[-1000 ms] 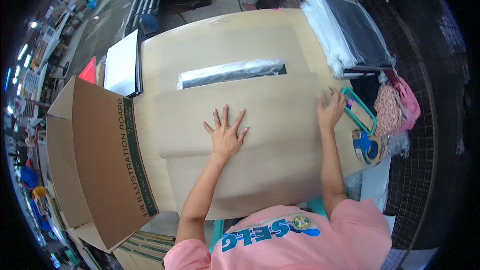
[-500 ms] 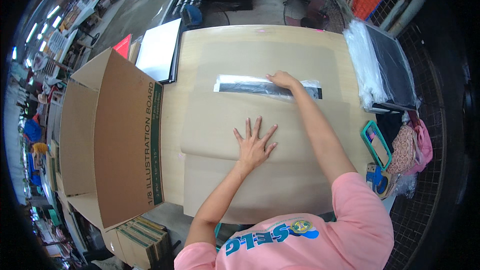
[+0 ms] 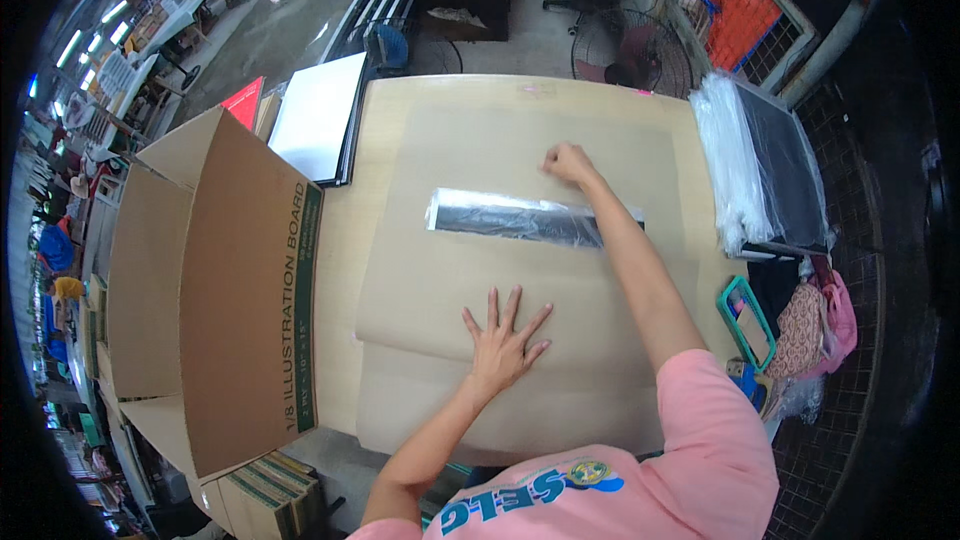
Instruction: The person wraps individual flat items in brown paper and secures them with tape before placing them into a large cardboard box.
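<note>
Brown paper (image 3: 410, 285) covers much of the pale table, with overlapping edges on the near side. My left hand (image 3: 502, 348) lies flat on it, fingers spread. Across the paper's middle shows a long dark strip in clear, shiny plastic (image 3: 510, 217); its near side meets the brown paper, and I cannot tell how far it runs beneath. My right hand (image 3: 570, 164) is beyond this strip, over the far part of the paper, fingers curled together. Whatever they pinch, if anything, is hidden. My right forearm crosses above the strip's right end.
An open cardboard box (image 3: 250, 310) stands at the left, a white-topped stack of boards (image 3: 322, 115) behind it. At the right lie plastic-wrapped black boards (image 3: 770, 160), a green basket (image 3: 745, 325) and a tape dispenser (image 3: 745, 380). Fans (image 3: 630, 50) stand past the table's far edge.
My right hand has left the plastic-covered strip and moved farther away. My left hand has slid slightly toward me, still flat, and more of the dark strip shows. The whole view has shifted.
</note>
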A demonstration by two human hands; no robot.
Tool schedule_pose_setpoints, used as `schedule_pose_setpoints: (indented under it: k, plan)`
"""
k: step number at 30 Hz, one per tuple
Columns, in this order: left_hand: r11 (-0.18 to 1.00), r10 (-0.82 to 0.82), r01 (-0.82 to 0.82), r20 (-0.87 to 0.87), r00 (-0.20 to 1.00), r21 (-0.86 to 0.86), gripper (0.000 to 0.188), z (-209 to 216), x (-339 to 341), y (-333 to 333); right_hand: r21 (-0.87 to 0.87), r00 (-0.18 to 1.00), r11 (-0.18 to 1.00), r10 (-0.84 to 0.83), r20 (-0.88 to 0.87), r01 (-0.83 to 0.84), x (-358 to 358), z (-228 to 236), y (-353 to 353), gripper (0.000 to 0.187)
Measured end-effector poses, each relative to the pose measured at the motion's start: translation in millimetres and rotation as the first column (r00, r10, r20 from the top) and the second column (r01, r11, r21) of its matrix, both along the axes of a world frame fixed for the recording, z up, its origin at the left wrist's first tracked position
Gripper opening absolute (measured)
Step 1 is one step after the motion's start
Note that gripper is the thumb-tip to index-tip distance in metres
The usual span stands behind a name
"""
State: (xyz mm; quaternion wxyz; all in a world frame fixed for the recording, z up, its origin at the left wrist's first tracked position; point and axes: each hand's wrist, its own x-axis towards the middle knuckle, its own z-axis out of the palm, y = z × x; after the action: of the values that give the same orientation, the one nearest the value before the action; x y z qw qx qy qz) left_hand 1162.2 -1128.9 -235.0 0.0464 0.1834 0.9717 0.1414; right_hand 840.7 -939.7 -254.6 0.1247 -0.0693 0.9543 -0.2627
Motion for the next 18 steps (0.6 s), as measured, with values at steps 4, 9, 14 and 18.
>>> schedule_pose_setpoints:
  k: [4,9,14,18]
  plan:
    - [1.000,-0.003,0.004,0.041,0.999,-0.023,0.057,2.6,-1.9,1.2,0.155,0.908,0.958,-0.166,-0.384,0.240,-56.7,-5.7,8.4,0.040]
    - [0.998,0.023,-0.019,0.069,0.997,-0.057,0.058,0.9,-1.0,-1.5,0.399,0.980,0.914,0.012,-0.200,0.070,-93.2,-7.8,8.6,0.046]
    - [0.999,0.011,-0.009,0.044,0.999,-0.044,0.058,-0.5,-2.7,1.9,0.253,0.949,0.967,0.098,-0.298,-0.020,-102.4,7.3,33.2,0.039]
    - [0.999,0.013,-0.012,0.045,0.999,-0.036,0.058,-0.1,-4.1,2.1,0.207,0.817,0.973,0.199,-0.541,-0.100,-91.1,0.5,35.1,0.031]
